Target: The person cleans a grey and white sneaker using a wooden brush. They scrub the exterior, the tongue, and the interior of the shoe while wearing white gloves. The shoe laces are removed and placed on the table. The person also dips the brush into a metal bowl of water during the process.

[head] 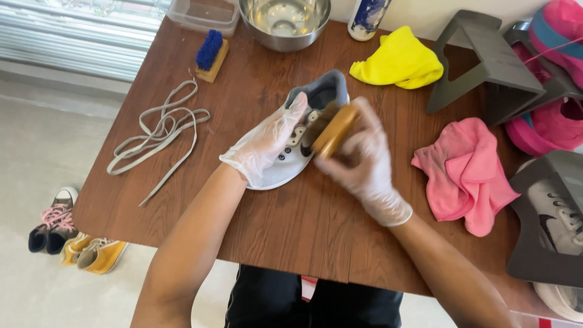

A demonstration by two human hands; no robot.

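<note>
A white and grey sneaker (316, 97) without laces lies on the wooden table (291, 225). My left hand (267, 143), in a clear glove, lies flat on the shoe's toe and holds it down. A wooden-backed brush (333, 130) is gripped in my gloved right hand (364, 161), its bristles against the shoe's eyelet area. The brush and hand look blurred.
Grey laces (159, 130) lie at the left, near a blue-bristled brush (211, 53). A steel bowl (284, 21), a plastic tub (203, 13) and a bottle (367, 17) stand at the back. Yellow cloth (398, 61), pink cloth (464, 173), grey shoe stands (486, 67) and more shoes fill the right. Small shoes (73, 237) sit on the floor.
</note>
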